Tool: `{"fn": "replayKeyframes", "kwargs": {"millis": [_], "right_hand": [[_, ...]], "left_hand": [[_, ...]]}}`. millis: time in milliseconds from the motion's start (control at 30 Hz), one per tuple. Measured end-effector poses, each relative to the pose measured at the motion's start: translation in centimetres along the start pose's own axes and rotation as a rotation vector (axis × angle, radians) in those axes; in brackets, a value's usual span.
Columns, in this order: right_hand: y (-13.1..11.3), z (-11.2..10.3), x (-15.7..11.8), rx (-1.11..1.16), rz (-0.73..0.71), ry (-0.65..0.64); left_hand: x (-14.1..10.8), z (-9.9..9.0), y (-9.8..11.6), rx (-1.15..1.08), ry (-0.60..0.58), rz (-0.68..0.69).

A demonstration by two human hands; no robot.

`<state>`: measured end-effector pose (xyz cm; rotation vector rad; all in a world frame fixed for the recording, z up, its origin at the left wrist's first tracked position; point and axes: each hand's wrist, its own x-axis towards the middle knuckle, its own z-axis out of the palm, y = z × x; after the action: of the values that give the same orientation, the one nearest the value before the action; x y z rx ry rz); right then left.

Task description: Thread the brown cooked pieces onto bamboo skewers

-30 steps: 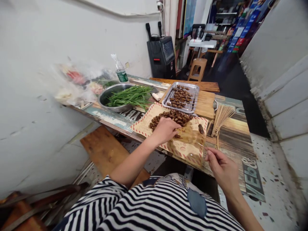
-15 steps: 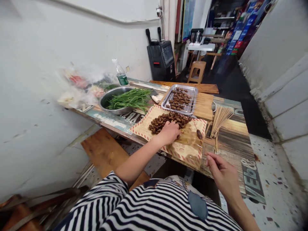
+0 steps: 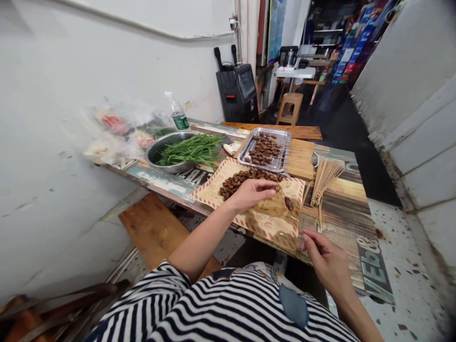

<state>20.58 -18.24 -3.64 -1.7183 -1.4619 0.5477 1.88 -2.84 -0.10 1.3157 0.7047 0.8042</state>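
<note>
My left hand [image 3: 253, 192] is closed in a pinch above the paper, on what looks like a brown pupa [image 3: 278, 188], partly hidden by the fingertips. In my right hand [image 3: 326, 254], at the table's front edge, is a thin bamboo skewer [image 3: 296, 221] slanting up and left. One brown pupa [image 3: 289, 204] sits threaded near its upper end, just right of my left fingertips. Behind my left hand a heap of shiny brown pupae [image 3: 233, 183] lies on striped-edged paper [image 3: 265, 223].
A metal tray [image 3: 245, 164] of loaded skewers stands on a wooden board [image 3: 301, 159]. Bare skewers [image 3: 326, 178] lie to the right. Leftward are a bowl [image 3: 153, 159] of green vegetables, a bottle [image 3: 180, 116] and plastic bags [image 3: 124, 142]. A bench [image 3: 153, 228] is below.
My left hand has lifted out of the heap and moved right, now pinching a small piece near the skewer. The skewer's loaded end has shifted slightly left and down.
</note>
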Motion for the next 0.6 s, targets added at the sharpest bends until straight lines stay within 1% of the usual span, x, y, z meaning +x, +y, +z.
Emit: {"fn": "replayKeyframes", "kwargs": {"millis": [167,233,300,367,400,467,533,600], "right_hand": [[0.2,0.0,-0.1,0.007,0.018,-0.003],[0.3,0.1,-0.1,0.007,0.027,0.001],[0.4,0.1,-0.1,0.015,0.036,-0.006],[0.5,0.2,-0.2,0.031,0.03,-0.016],[0.5,0.3,-0.2,0.038,0.027,-0.018],[0.5,0.3,-0.2,0.06,0.032,-0.021],[0.4,0.3,-0.2,0.14,0.075,-0.051],[0.0,0.3,-0.3,0.291,0.167,-0.114]], "left_hand": [[0.3,0.0,0.1,0.006,0.117,0.036],[0.3,0.0,-0.1,-0.011,0.096,-0.004],[0.3,0.1,-0.3,-0.087,0.052,-0.072],[0.3,0.2,-0.7,-0.105,0.047,-0.112],[0.4,0.2,-0.9,-0.053,0.063,-0.106],[0.4,0.3,-1.5,0.167,0.087,-0.052],[0.6,0.2,-2.1,0.427,0.053,0.008],[0.7,0.1,-2.7,0.608,0.01,0.05]]}}
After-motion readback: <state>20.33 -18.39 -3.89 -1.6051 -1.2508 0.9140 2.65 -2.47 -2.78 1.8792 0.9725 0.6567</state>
